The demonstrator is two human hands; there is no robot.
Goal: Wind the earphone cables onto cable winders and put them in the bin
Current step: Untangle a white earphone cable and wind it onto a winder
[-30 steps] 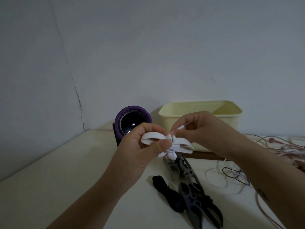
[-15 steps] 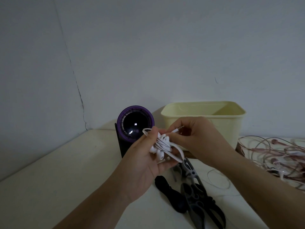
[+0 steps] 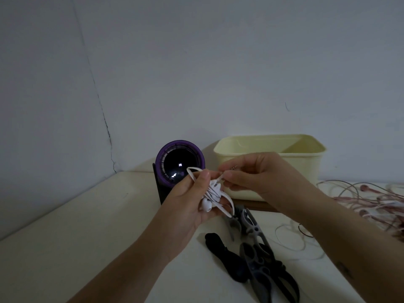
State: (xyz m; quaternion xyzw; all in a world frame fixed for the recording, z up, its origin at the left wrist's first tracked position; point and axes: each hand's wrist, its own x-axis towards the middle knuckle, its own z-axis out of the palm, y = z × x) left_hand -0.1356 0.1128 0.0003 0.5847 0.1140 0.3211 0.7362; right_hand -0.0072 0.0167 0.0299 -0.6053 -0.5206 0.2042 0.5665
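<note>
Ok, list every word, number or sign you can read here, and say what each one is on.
"20" (tiny white digits, second one uncertain): on the dark round screen of the purple-ringed device.
White symbol below those digits: too blurred to read.
No text visible on the bin, the white cable winder or the earphone cable.

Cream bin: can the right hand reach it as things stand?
Probably yes. The right hand hovers in front of the cream bin, whose top is open, and nothing stands between them. It is pinching the end of the white cable, while the left hand holds the winder.
</note>
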